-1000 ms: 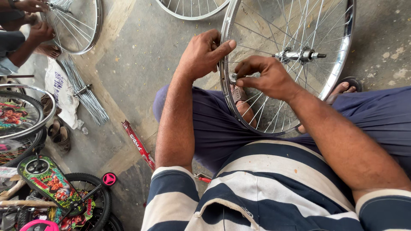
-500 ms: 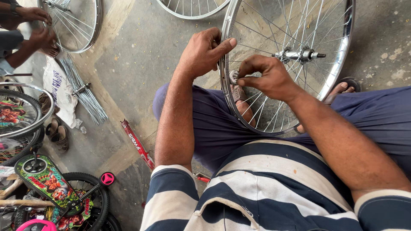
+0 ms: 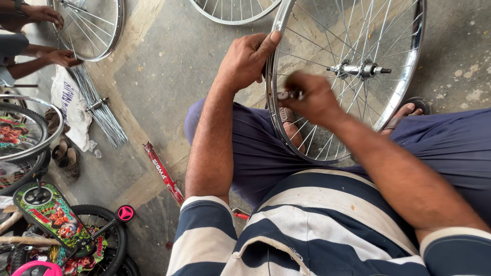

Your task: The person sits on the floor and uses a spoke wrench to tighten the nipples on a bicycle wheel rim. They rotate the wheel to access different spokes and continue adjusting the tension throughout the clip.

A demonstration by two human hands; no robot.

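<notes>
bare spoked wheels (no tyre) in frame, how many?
4: one wheel held between left hand and right hand; one at top centre; one top left; one at left edge. Others may be hidden.

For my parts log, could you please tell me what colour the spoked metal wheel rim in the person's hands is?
The spoked metal wheel rim is shiny silver, seen in the head view.

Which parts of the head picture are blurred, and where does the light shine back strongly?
Head view: the right hand is smeared by motion; the left hand on the wheel rim stays sharp; the rim and hub show bright glare; daylight is soft, shadows faint.
</notes>
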